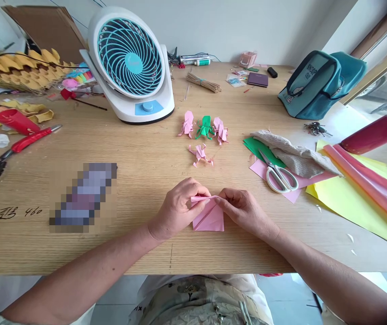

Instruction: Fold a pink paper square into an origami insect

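Two-handed pinch on pink paper (211, 220), near the middle of the surface's (129, 257) front edge — held by left hand (181, 207) and right hand (242, 208) along the top fold, seemingly to keep it tight. Farther from that edge — four folded figures (205, 124), apparently for working room.

Forearms (107, 262) angled inward, left fingers (197, 187) pinched, right fingers (226, 206) pinched alongside

Handwritten "460" (33, 212) on table (139, 259), characters before it unclear; bag (311, 92) reads "SNOOP", second line unclear; fan hub (133, 63) mark too small
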The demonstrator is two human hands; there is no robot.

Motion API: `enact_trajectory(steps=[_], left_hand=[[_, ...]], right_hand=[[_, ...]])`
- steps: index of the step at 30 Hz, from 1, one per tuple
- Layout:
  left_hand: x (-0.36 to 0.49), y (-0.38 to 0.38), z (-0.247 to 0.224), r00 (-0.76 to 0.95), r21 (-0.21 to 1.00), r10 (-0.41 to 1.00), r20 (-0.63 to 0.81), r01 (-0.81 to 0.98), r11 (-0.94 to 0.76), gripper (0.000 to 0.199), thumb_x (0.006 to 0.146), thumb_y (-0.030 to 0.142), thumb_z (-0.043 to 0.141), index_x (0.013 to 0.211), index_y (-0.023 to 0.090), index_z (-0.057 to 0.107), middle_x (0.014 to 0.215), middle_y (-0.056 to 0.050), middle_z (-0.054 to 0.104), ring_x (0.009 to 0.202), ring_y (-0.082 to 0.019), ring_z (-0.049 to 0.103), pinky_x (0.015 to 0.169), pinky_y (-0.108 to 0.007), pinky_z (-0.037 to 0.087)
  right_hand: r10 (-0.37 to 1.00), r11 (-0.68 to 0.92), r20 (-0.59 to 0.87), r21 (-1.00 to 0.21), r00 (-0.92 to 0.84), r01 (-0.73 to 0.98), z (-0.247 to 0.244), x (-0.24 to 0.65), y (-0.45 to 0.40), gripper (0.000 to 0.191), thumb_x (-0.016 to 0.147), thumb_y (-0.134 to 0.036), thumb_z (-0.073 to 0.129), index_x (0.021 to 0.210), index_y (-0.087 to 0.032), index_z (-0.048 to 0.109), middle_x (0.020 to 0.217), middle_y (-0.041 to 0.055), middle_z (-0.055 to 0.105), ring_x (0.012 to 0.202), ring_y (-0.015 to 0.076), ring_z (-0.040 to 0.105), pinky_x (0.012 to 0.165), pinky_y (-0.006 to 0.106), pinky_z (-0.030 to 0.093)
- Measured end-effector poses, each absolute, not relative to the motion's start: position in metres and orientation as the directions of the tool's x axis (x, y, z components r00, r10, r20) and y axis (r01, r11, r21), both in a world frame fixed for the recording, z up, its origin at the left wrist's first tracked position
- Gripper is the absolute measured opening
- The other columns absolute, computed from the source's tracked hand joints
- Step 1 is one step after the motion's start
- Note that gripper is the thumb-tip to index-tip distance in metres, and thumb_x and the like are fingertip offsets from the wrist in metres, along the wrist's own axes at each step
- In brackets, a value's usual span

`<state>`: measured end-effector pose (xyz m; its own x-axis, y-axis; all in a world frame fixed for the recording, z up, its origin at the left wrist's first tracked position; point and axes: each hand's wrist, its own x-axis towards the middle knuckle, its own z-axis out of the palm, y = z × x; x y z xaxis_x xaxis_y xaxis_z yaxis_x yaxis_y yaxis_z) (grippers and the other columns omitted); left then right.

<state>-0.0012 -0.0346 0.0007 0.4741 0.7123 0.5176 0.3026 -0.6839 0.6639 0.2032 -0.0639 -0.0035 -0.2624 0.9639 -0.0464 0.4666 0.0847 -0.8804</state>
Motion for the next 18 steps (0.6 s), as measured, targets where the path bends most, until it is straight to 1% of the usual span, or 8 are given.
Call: enact_trajectory(steps=[3,7,12,14,18], left_hand=[[-0.0041,-0.0334,0.0009,0.532,0.585,0.631,0.565,0.28,-0.761,0.01,0.09,0.007,0.06,0.09,0.017,0.063,0.084,-0.001,0.062,0.08,-0.012,0.059,0.074,-0.023,0.047],[-0.0072,-0.0315,0.0016,0.597,0.491,0.546,0.588,0.273,-0.827,0.02,0.09,0.004,0.057,0.1,0.019,0.064,0.088,-0.003,0.061,0.083,-0.013,0.058,0.076,-0.024,0.049],[-0.0092,-0.0303,0.003,0.657,0.362,0.463,0.596,0.294,-0.884,0.019,0.092,0.008,0.057,0.105,0.02,0.064,0.088,-0.003,0.06,0.081,-0.014,0.057,0.075,-0.026,0.05],[-0.0099,-0.0297,0.0031,0.675,0.327,0.44,0.592,0.298,-0.897,0.02,0.092,0.009,0.056,0.107,0.02,0.063,0.091,-0.004,0.061,0.082,-0.014,0.058,0.076,-0.027,0.051],[-0.0119,-0.0281,0.0029,0.684,0.278,0.402,0.609,0.29,-0.916,0.025,0.091,0.003,0.053,0.108,0.02,0.061,0.099,-0.006,0.062,0.087,-0.014,0.061,0.078,-0.028,0.053]], right_hand=[[0.966,0.062,-0.062,-0.888,-0.252,0.455,-0.0033,0.204,-0.0631,0.036,0.094,-0.041,0.053,0.067,-0.017,0.054,0.059,-0.0043,0.045,0.056,0.0091,0.04,0.051,0.023,0.029],[0.968,0.059,-0.058,-0.893,-0.244,0.446,-0.003,0.2041,-0.063,0.036,0.093,-0.041,0.054,0.066,-0.017,0.053,0.059,-0.0045,0.043,0.056,0.0091,0.038,0.051,0.023,0.028],[0.969,0.035,-0.071,-0.909,-0.236,0.416,-0.002,0.2043,-0.0624,0.033,0.092,-0.039,0.053,0.069,-0.017,0.056,0.06,-0.004,0.045,0.057,0.0096,0.039,0.052,0.023,0.029],[0.969,0.025,-0.075,-0.917,-0.234,0.397,-0.0019,0.2048,-0.0621,0.032,0.092,-0.039,0.053,0.07,-0.017,0.056,0.061,-0.0037,0.045,0.058,0.0099,0.039,0.052,0.023,0.03],[0.969,-0.002,-0.091,-0.931,-0.229,0.364,-0.0016,0.2063,-0.0621,0.031,0.091,-0.041,0.054,0.072,-0.016,0.058,0.063,-0.0025,0.048,0.06,0.0107,0.041,0.053,0.024,0.031]])
